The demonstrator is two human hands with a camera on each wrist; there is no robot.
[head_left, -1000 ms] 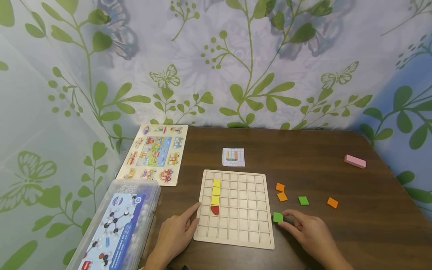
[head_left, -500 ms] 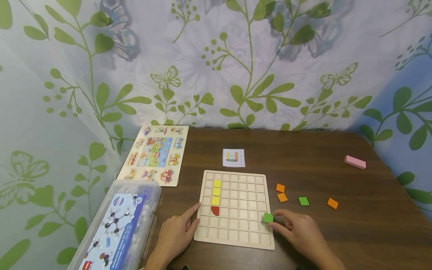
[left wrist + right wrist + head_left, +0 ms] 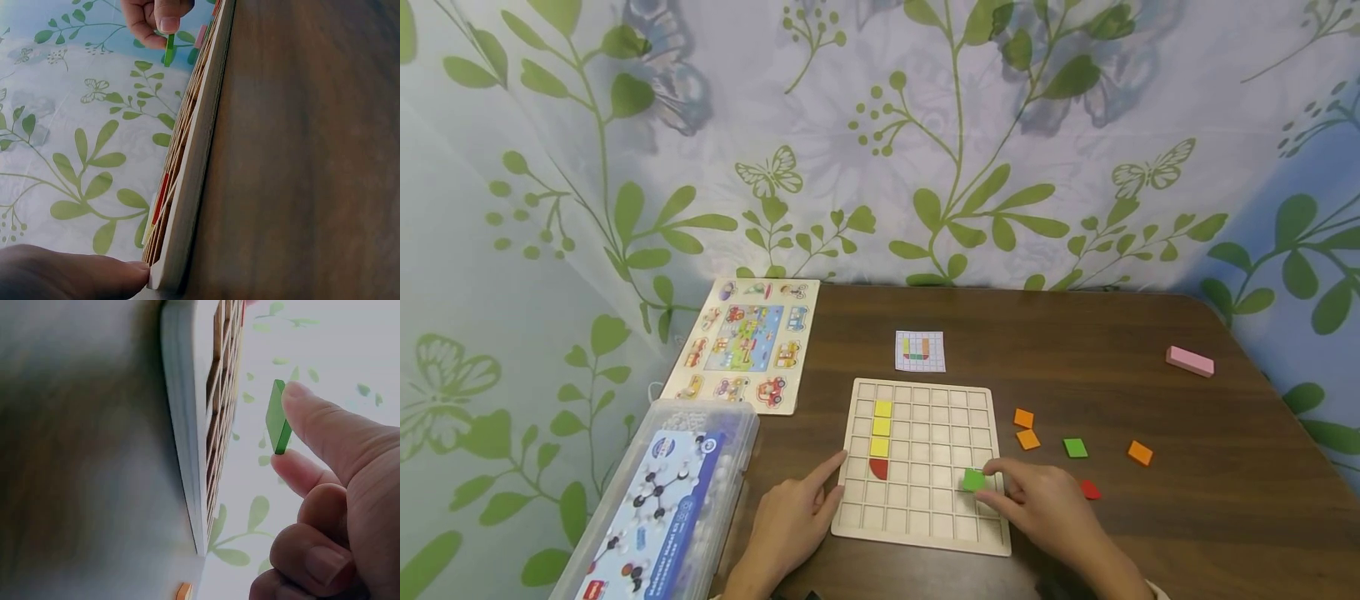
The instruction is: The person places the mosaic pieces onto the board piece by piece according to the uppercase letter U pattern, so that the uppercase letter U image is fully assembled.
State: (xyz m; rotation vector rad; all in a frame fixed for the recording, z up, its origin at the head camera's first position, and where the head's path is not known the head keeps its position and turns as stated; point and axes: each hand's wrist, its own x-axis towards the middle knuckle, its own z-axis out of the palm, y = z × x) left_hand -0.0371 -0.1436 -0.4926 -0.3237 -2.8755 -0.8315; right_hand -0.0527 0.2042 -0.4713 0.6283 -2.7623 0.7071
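Note:
Between thumb and finger, my right hand (image 3: 1037,498) pinches a green square tile (image 3: 973,480) above the right part of the wooden grid board (image 3: 920,533). The right wrist view shows this green tile (image 3: 278,417) held clear of the board. My left hand (image 3: 793,518) touches the board's left edge with thumb and index finger. In the board's second column, several yellow tiles (image 3: 881,427) stand in a line, with a red quarter-round tile (image 3: 878,469) just below them.
Right of the board lie several orange tiles (image 3: 1027,439), a green tile (image 3: 1075,448) and a red tile (image 3: 1091,490). A pattern card (image 3: 920,351) lies behind the board. At left are a picture puzzle (image 3: 745,346) and a plastic case (image 3: 655,508); a pink block (image 3: 1190,361) sits far right.
My right hand has carried the green tile leftward, from beside the board to over its right columns. The red tile at right has come into view. My left hand stays at the edge.

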